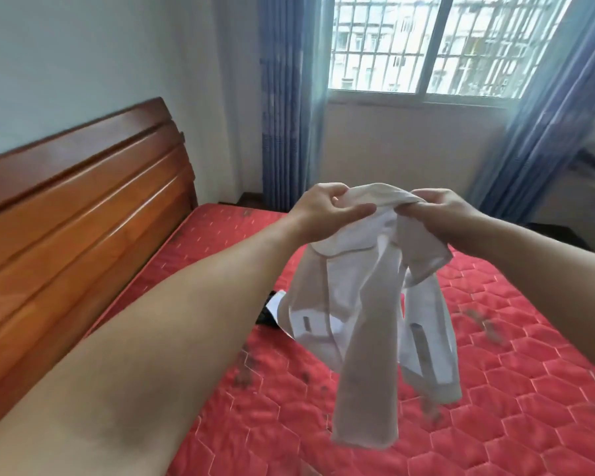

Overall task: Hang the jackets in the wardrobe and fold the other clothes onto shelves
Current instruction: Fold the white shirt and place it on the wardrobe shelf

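Observation:
A white garment with a collar, long sleeves and chest pockets [368, 310] hangs in the air above the red quilted mattress [495, 389]. My left hand [327, 209] grips its bunched top edge from the left, and my right hand [440, 211] grips the same edge from the right, the two hands close together. The sleeves and body dangle free below them. A dark garment with a white patch [270, 312] lies on the mattress behind the white one, mostly hidden by it.
A wooden headboard [76, 207] runs along the left side of the bed. Blue curtains [285, 97] frame a barred window [426, 42] at the far wall. Dark smudges mark the mattress. The frame shows neither wardrobe nor shelves.

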Demonstrator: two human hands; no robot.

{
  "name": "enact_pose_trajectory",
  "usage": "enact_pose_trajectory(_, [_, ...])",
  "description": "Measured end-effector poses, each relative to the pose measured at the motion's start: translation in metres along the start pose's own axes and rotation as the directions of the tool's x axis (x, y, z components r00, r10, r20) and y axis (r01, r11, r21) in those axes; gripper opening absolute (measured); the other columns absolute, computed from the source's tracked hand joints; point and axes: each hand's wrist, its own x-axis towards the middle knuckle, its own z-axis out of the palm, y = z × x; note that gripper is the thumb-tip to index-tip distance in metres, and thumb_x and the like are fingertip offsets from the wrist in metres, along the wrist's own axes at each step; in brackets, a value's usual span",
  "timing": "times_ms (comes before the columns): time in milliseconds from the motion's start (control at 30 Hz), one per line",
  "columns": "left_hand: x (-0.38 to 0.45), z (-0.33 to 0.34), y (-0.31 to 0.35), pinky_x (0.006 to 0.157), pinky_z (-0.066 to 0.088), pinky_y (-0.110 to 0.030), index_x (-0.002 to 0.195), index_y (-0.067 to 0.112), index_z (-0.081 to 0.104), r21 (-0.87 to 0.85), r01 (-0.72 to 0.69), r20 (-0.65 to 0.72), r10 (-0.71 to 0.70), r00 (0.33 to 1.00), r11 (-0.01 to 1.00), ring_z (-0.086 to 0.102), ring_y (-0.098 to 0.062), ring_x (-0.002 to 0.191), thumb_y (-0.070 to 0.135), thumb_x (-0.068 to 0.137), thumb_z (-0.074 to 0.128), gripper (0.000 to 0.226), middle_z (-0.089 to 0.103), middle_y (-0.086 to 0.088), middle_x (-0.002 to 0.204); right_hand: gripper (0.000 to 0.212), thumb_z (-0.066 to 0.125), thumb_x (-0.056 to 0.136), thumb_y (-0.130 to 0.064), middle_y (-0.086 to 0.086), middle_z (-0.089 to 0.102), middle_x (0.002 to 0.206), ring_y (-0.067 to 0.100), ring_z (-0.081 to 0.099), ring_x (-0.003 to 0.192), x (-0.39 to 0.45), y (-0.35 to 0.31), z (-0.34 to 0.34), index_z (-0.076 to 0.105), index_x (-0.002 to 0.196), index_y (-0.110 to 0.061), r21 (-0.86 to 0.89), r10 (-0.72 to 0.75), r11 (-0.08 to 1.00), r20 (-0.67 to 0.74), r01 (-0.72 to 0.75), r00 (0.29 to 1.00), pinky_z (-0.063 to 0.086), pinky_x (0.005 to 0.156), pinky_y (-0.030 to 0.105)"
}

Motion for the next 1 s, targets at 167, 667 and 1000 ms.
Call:
enact_pose_trajectory(167, [0.009, 0.057, 0.006, 0.065, 0.047, -0.028, 0.07, 0.019, 0.07, 0.01, 0.109, 0.193, -0.109, 0.975, 0.994, 0.056, -0.012, 0.064, 0.036, 0.073, 0.083, 0.022, 0.061, 0.006, 0.067, 0.011, 0.061, 0.094, -0.019, -0.005, 0.072, 0.07, 0.011, 0.067, 0.061, -0.029, 0.012, -0.046, 0.07, 0.088, -0.018, 0.255, 0.082, 0.966, -0.137, -0.045, 0.987, 0.057, 0.06, 0.025])
enact_pose_trajectory(667, [0.02, 0.218, 0.071, 0.064, 0.046, -0.032, 0.075, 0.023, 0.065, -0.171, 0.191, 0.069, -0.181, 0.981, 0.967, 0.05, -0.017, 0.07, 0.034, 0.095, 0.06, 0.023, 0.056, -0.002, 0.078, 0.025, 0.071, 0.085, -0.037, 0.004, 0.063, 0.08, 0.012, 0.054, 0.063, -0.083, 0.162, -0.232, 0.062, 0.086, -0.013, -0.232, 0.214, 0.932, -0.267, -0.278, 0.94, 0.04, 0.053, 0.027])
enact_pose_trajectory(1000, [0.037, 0.259, 0.131, 0.058, 0.049, -0.025, 0.074, 0.022, 0.073, 0.152, 0.071, 0.357, -0.122, 0.926, 0.986, 0.056, -0.009, 0.061, 0.037, 0.087, 0.07, 0.02, 0.062, 0.004, 0.066, 0.062, 0.082, 0.074, -0.013, -0.008, 0.064, 0.111, 0.008, 0.062, 0.102, -0.057, 0.149, -0.191, 0.052, 0.126, -0.027, -0.191, 0.008, 0.979, 0.393, 0.073, 0.919, 0.05, 0.087, 0.024])
